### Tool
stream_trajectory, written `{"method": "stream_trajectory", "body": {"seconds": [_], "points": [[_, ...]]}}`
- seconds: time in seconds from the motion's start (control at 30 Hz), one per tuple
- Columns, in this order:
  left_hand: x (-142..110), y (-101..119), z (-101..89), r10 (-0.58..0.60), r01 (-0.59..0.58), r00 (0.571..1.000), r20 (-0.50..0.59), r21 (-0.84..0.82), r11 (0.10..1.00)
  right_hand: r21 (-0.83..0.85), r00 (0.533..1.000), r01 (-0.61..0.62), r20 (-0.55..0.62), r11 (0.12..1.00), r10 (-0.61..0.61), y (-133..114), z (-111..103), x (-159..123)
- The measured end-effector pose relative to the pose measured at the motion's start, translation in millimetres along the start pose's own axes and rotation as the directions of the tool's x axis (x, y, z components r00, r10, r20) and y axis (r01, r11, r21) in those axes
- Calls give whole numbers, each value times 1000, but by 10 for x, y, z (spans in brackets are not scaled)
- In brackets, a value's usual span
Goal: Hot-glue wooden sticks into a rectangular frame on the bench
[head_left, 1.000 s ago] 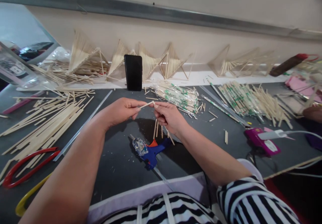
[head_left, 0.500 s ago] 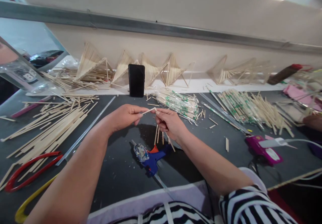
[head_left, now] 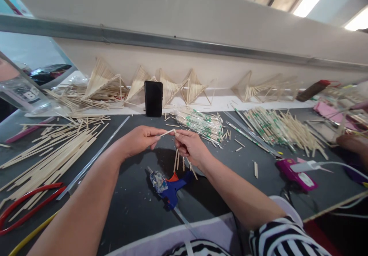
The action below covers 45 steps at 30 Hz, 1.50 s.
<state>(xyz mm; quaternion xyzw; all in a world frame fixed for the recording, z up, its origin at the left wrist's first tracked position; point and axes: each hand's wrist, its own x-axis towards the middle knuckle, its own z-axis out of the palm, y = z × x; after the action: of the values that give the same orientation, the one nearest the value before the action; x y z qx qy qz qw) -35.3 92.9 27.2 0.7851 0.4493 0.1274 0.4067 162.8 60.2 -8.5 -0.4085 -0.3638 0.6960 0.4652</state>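
Between my two hands, above the dark table, is a short pale wooden stick [head_left: 166,133]. My left hand [head_left: 140,140] pinches its left end with thumb and fingertips. At the other end, my right hand [head_left: 188,144] has thumb and forefinger closed round a small joint, where a second stick piece seems to meet it; the fingers partly hide this. Below the hands lies a blue glue gun [head_left: 172,192] with an orange trigger and a clear glue stick out of its back. Several short sticks [head_left: 180,160] lie under my right hand.
Long loose sticks [head_left: 54,152] and red-handled scissors [head_left: 31,206] lie left. A black phone [head_left: 153,98] stands upright before stick-built twisted frames [head_left: 192,87]. Wrapped chopsticks [head_left: 198,123] lie behind my hands. On the right are a magenta device [head_left: 297,174] and another person's hand [head_left: 349,142].
The camera view has tilted and shifted slightly, so the table sits lower in the picture. My hands keep the same pinch on the stick.
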Motion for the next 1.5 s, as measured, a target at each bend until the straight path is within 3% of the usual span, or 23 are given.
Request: {"method": "stream_trajectory", "body": {"seconds": [1.03,1.23,1.5], "points": [[25,-68,-3,-6,6,1000,28,-8,1000,-70,1000,-18,4,997,19,-25,11,5],[-9,-54,-15,-64,69,995,73,-71,995,-126,1000,-7,22,992,10,-10,-31,40],[22,-88,30,-80,84,996,36,-134,987,-164,996,-72,41,984,80,-40,-93,63]]}}
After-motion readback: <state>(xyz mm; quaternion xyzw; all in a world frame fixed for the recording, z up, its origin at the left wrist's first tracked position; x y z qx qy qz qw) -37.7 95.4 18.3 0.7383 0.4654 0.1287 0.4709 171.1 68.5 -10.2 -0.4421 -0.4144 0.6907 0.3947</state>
